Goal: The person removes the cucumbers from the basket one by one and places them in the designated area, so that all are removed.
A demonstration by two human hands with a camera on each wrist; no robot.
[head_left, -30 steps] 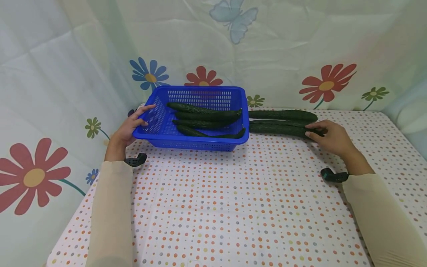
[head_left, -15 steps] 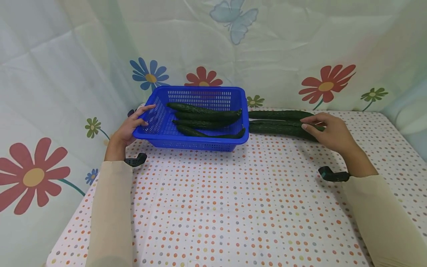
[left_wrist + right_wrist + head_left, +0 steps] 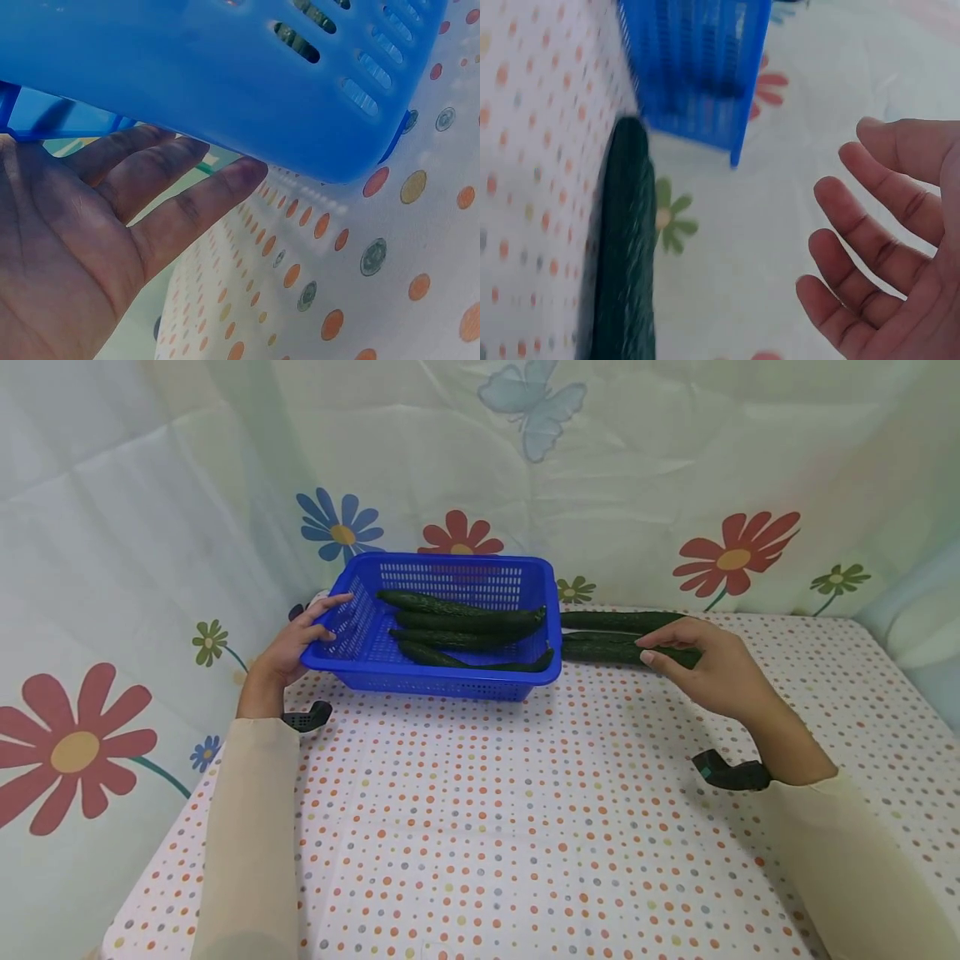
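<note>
A blue plastic basket with slotted walls sits toward the back of the table and holds several dark green cucumbers. My left hand grips its left end, with some fingers over the rim; in the left wrist view, other fingers lie against the outside of the wall. To the basket's right lie more cucumbers, side by side. Over their right ends hovers my right hand, its fingers loosely bent and holding nothing. The right wrist view shows a cucumber lying apart from those fingers.
A white cloth with coloured dots covers the table. Behind and to the left hangs a pale curtain printed with flowers and a butterfly. Each wrist wears a small black camera, such as the right wrist camera.
My right hand has come up off the cucumbers' right ends and moved left above them, toward the basket. The left hand stays on the basket, which has not moved.
</note>
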